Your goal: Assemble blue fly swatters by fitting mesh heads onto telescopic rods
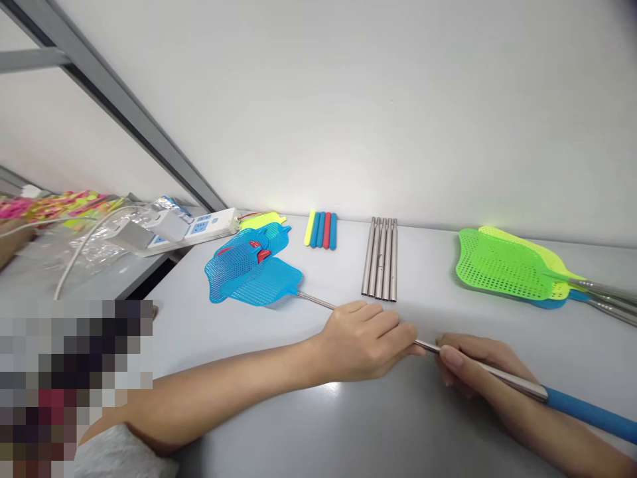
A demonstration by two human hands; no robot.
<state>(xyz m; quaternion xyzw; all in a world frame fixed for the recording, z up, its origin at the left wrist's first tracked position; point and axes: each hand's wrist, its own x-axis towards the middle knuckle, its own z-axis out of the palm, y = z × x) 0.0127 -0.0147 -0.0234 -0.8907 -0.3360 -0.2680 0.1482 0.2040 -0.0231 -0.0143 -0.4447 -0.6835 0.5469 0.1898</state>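
Observation:
My left hand (365, 338) is closed around the thin metal rod of a blue fly swatter (269, 282), whose mesh head points to the left. My right hand (478, 368) grips the thicker metal part of the same handle, which ends in a blue grip (587, 411) at the right edge. A short stretch of bare rod shows between the two hands. Just beyond my left hand lie several metal tubes (379, 262) side by side. Loose blue swatter heads (237, 265) are partly overlapped by the held swatter's head.
A short row of coloured grips (320, 230) lies near the wall. Green and yellow fly swatters (502, 265) are stacked at the right. On the left, a white power strip (199, 229) with plugged-in adapters sits near clear plastic bags (94, 245) and another person's hand (14, 242).

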